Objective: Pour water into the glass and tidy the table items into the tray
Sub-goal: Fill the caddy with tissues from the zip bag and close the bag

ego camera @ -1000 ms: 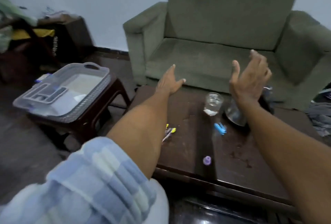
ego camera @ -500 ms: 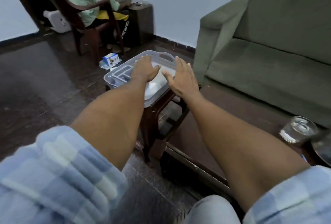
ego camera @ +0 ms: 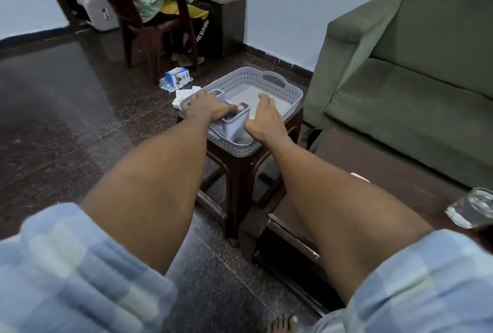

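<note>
A grey perforated tray (ego camera: 289,90) stands on a small dark stool (ego camera: 241,172) to the left of the coffee table. Inside it, at the near end, sits a grey compartment organizer (ego camera: 234,128). My left hand (ego camera: 209,109) lies over the organizer's top with the thumb hooked into a compartment. My right hand (ego camera: 264,122) presses against its right wall, fingers down inside the tray. The glass (ego camera: 473,208) with water stands on the dark coffee table (ego camera: 386,170) at the far right edge, well away from both hands. Other table items are out of view.
A green sofa (ego camera: 416,74) stands behind the coffee table. A person sits in a dark chair (ego camera: 149,26) at the back left. A small blue box (ego camera: 177,78) and papers lie on the dark floor beside the stool.
My view swung left from the coffee table to the stool. Both hands left the air above the table, reached the tray and now rest on the organizer inside it.
</note>
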A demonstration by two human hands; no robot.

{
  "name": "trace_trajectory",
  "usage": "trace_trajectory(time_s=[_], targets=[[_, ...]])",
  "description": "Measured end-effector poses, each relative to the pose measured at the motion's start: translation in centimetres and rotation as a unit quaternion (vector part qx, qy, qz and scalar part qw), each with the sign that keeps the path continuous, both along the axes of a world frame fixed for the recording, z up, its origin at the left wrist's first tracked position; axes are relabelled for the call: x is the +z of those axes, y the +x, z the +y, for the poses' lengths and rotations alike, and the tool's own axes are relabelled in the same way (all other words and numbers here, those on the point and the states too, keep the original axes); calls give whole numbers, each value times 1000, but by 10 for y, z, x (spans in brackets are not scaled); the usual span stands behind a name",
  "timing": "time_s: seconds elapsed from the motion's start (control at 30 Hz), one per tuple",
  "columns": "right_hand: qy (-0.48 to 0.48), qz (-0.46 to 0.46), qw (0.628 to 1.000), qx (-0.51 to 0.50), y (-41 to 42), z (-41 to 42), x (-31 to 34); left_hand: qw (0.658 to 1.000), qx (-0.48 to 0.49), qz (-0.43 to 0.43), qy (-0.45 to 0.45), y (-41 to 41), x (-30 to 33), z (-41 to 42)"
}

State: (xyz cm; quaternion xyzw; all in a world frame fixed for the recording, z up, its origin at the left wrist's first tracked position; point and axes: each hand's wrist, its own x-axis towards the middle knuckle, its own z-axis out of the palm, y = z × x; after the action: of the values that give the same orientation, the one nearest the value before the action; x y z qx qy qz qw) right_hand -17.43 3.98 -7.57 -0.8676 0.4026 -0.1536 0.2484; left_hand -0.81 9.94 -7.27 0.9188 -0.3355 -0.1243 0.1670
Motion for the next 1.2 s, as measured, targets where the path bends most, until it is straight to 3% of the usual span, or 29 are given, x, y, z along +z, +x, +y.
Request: trace_trajectory(time_s=[0.07, 0.13, 0.37, 0.5, 0.73, 0.87, 1.03, 1.2], targets=[[-19, 132, 990, -37, 0, -9, -3, 1000, -16, -6, 21, 6, -4, -2], [-7, 207, 977, -51, 5, -10, -5, 999, -29, -8, 26, 10, -9, -4], [44, 232, 968, -83, 22, -14, -6, 999, -32, 4, -15, 11, -12, -5], [59, 150, 980, -117, 24, -15, -8, 999, -16, 16, -47, 12, -9, -3], [87, -115, 963, -229, 7, -21, 11, 988, 15, 1, -156, 11, 29, 1], [94, -277, 921, -256, -40, -45, 48, 984, -11, -31, -175, -14, 70, -14], [61, -379, 866, -320, -148, -82, 85, 978, -90, -51, -183, -91, 101, -56], [55, -476, 776, -409, -290, -114, 89, 963, -202, -33, -174, -217, 110, -105]])
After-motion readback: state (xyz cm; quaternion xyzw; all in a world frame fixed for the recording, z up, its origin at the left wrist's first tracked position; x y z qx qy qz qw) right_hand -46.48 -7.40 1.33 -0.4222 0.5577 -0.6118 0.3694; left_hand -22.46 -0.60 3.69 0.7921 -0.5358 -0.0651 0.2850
